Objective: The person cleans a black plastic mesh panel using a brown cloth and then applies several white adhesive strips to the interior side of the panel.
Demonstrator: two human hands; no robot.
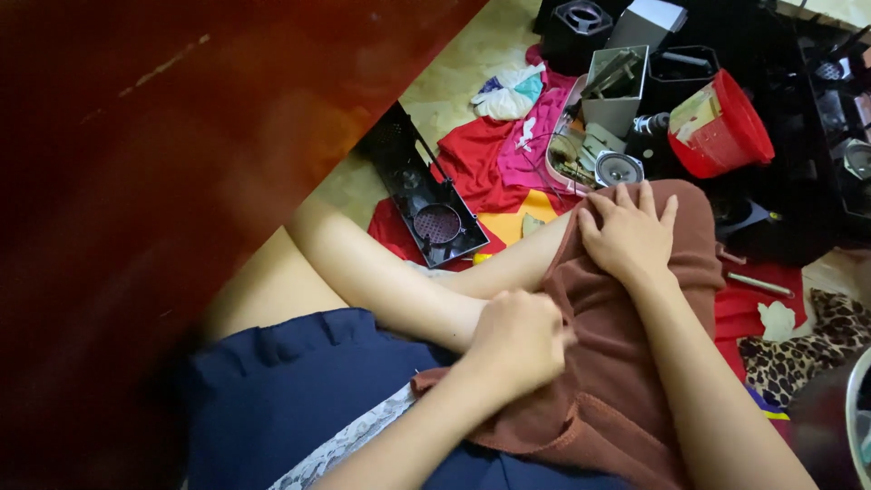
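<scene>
A brown cloth garment (626, 363) lies over my lap and knee. My left hand (519, 340) is closed in a fist on its lower left edge, near my thigh. My right hand (628, 234) rests on the upper part of the cloth over my knee, fingers curled and pinching the fabric. I sit on the floor in dark blue shorts (299, 390) with my bare legs folded.
A red-brown surface (163, 181) fills the left side. A black plastic speaker panel (426, 195) lies on red and pink cloths (490, 154). Behind are a small round speaker (619, 169), a grey box of parts (617, 86), a red bucket (726, 127), black casings, a leopard-print cloth (807, 349).
</scene>
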